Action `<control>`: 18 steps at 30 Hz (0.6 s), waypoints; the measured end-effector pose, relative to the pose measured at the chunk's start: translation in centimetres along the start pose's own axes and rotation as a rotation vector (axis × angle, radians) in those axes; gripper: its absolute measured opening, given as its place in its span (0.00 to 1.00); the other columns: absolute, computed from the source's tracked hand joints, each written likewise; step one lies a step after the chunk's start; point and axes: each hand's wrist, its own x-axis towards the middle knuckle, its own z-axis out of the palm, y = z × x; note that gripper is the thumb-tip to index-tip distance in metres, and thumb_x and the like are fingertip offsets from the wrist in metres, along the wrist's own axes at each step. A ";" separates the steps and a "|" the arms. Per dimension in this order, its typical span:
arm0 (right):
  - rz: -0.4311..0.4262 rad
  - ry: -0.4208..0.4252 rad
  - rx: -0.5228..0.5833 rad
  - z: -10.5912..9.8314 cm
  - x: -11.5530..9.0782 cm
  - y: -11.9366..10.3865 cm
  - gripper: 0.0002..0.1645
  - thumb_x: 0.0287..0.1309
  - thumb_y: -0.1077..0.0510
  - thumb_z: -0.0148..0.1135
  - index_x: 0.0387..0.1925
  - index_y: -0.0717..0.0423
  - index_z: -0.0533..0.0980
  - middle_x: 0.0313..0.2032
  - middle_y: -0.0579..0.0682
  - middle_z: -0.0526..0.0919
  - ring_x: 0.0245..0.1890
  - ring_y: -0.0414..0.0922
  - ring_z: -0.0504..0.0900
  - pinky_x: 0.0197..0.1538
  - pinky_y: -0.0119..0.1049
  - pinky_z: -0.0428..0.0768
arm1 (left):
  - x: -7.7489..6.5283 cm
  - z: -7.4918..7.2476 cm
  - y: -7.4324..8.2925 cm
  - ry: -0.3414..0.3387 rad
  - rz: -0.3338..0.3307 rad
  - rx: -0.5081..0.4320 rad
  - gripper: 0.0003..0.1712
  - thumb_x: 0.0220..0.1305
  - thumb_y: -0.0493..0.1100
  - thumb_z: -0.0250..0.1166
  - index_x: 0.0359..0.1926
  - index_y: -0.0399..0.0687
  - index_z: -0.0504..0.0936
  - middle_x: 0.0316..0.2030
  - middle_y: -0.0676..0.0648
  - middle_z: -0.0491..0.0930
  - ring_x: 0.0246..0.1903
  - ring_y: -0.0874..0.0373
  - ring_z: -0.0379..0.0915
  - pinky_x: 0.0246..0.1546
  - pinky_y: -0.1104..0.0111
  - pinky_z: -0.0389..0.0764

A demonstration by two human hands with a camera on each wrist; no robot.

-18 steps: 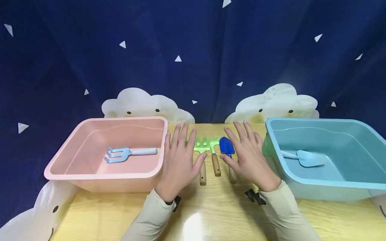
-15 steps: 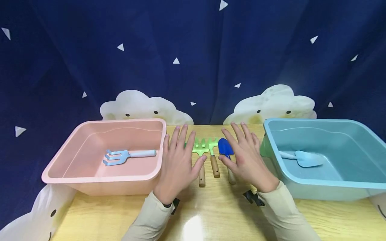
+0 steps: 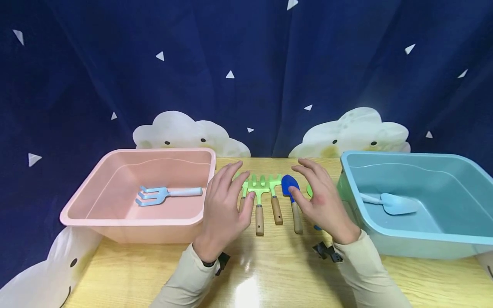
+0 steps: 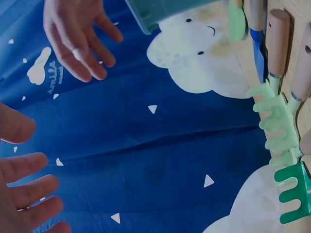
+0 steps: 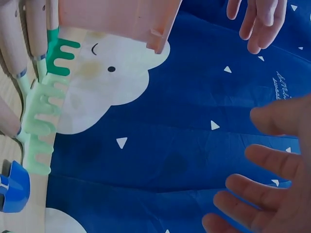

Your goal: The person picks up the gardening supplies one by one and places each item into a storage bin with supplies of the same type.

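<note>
My left hand [image 3: 225, 209] is raised over the table beside the pink bin, fingers loosely bent and holding nothing. My right hand [image 3: 321, 203] hovers left of the blue bin, likewise holding nothing. Between and partly under them lies a row of small garden tools with wooden handles. Light green hand rakes [image 3: 259, 186] sit in the middle, and a blue trowel [image 3: 289, 184] lies nearest my right fingers. A dark green rake [image 4: 294, 191] shows in the left wrist view. My right hand partly hides a light green tool [image 3: 310, 190] beyond the trowel.
On the left stands a pink bin [image 3: 135, 223] containing a light blue hand fork [image 3: 154, 196]. To the right, a blue bin [image 3: 423, 234] holds a light blue shovel [image 3: 398, 204]. A dark blue curtain [image 3: 262, 94] with white clouds hangs behind the wooden table [image 3: 269, 269].
The fingers of both hands have gone from spread and fairly straight to more bent. More of the green rakes and the trowel now shows. The tools and bins have stayed put.
</note>
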 end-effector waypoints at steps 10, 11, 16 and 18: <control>0.012 0.005 -0.010 -0.2 0.0 0.1 0.28 0.52 0.63 0.70 0.56 0.63 0.75 0.61 0.64 0.75 0.60 0.60 0.76 0.59 0.56 0.73 | -0.3 -0.6 -0.1 -0.032 -0.043 -0.044 0.19 0.57 0.41 0.64 0.51 0.40 0.82 0.61 0.40 0.77 0.63 0.44 0.70 0.63 0.52 0.69; 0.013 0.008 -0.009 -0.2 -0.1 0.1 0.28 0.51 0.63 0.70 0.56 0.63 0.75 0.61 0.64 0.75 0.60 0.61 0.76 0.59 0.56 0.73 | -0.4 -0.9 0.1 -0.035 -0.043 -0.048 0.20 0.57 0.41 0.64 0.51 0.40 0.82 0.61 0.40 0.76 0.64 0.43 0.69 0.63 0.52 0.69; 0.013 0.013 -0.039 -0.4 -0.3 0.3 0.29 0.51 0.63 0.70 0.57 0.64 0.75 0.62 0.64 0.74 0.59 0.61 0.76 0.57 0.57 0.74 | -0.7 -3.5 0.4 -0.018 -0.006 -0.074 0.21 0.56 0.41 0.65 0.51 0.40 0.81 0.62 0.39 0.75 0.63 0.42 0.69 0.60 0.51 0.70; 0.016 0.012 -0.061 -0.4 -0.5 0.4 0.30 0.51 0.63 0.70 0.57 0.64 0.74 0.63 0.64 0.73 0.59 0.62 0.76 0.57 0.57 0.74 | -0.9 -4.5 0.1 0.007 0.025 -0.075 0.20 0.56 0.42 0.64 0.51 0.39 0.81 0.61 0.38 0.76 0.61 0.42 0.71 0.59 0.51 0.70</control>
